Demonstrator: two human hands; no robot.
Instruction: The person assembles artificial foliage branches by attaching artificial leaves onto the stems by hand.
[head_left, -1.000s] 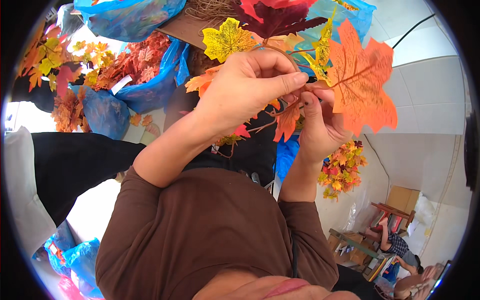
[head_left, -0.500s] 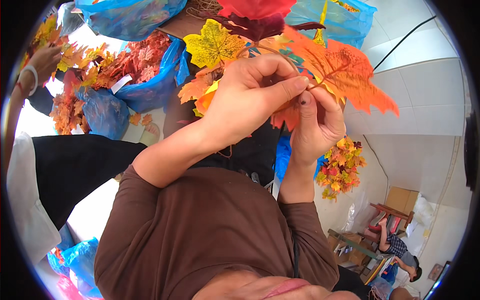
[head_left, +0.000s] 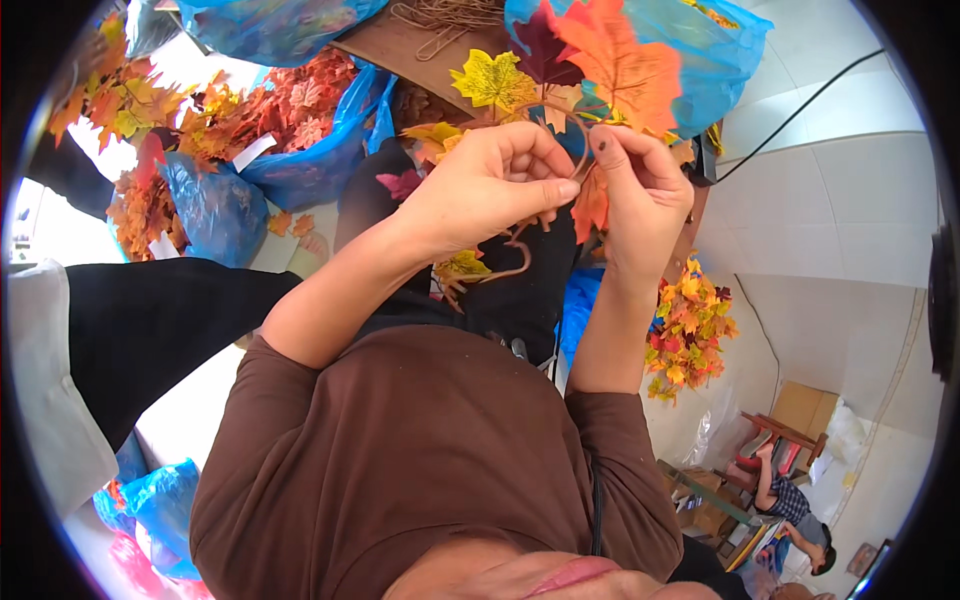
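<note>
An artificial maple-leaf garland (head_left: 583, 128) with a looping brown stem hangs between my hands. My left hand (head_left: 485, 190) is closed, thumb and forefinger pinching that stem. Close by on the right, my right hand (head_left: 645, 200) has its fingers curled toward the thumb beside the loop; what it grips, if anything, is hidden. Above the hands the garland carries a yellow leaf (head_left: 493, 80), a dark red leaf (head_left: 545, 50) and a large orange leaf (head_left: 630, 75). More of the stem and a yellowish leaf (head_left: 462, 265) dangle below my left hand, over my lap.
Ahead, a brown board (head_left: 420, 60) bears a bundle of tan stems (head_left: 450, 20), near a blue plastic bag (head_left: 715, 60). Red leaves (head_left: 300, 100) fill a blue bag at left. Another leaf bunch (head_left: 690, 330) is at right. A person's black-clad leg (head_left: 180, 325) reaches in from the left.
My hands have moved slightly apart, the right one to the right. The orange leaf has swung up and left, uncovering the stem loop. The other person's hand at far left has gone from view.
</note>
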